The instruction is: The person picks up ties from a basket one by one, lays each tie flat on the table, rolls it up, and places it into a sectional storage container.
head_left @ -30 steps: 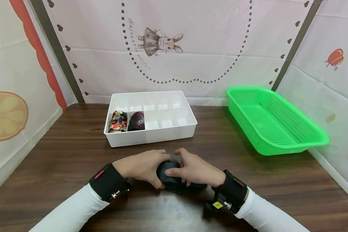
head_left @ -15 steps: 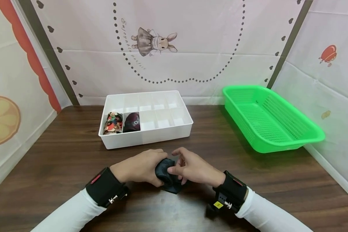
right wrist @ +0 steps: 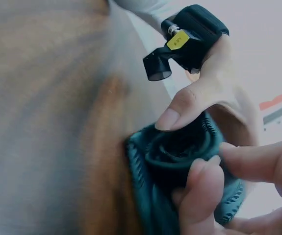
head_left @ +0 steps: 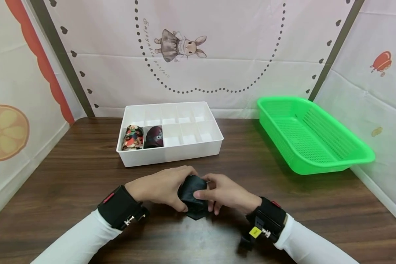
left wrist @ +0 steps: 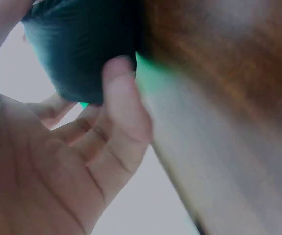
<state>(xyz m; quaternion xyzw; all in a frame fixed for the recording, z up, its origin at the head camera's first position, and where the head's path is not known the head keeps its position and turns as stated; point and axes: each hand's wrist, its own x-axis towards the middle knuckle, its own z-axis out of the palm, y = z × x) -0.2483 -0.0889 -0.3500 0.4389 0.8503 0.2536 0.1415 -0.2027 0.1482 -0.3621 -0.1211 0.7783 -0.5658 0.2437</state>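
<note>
1. A rolled-up dark fabric bundle [head_left: 192, 196] sits low over the wooden counter [head_left: 85, 161], near its front edge at about 6 o'clock in the head view, pressed between both hands.
2. The left hand [head_left: 160, 188] wraps the bundle from its 9 o'clock side; its fingers [left wrist: 123, 105] are curled around the dark cloth, gripping it.
3. The right hand [head_left: 226, 192] holds the bundle from the 3 o'clock side, its fingers [right wrist: 202, 188] curled onto the ribbed roll and the thumb across the front.
4. A white divided box [head_left: 171, 156] stands at 12 o'clock from the hands; its two leftmost front compartments hold a patterned roll [head_left: 133, 132] and a dark red roll [head_left: 153, 136], side by side.
5. A green basket [head_left: 316, 167] lies at about 2 o'clock, well apart from the hands.
</note>
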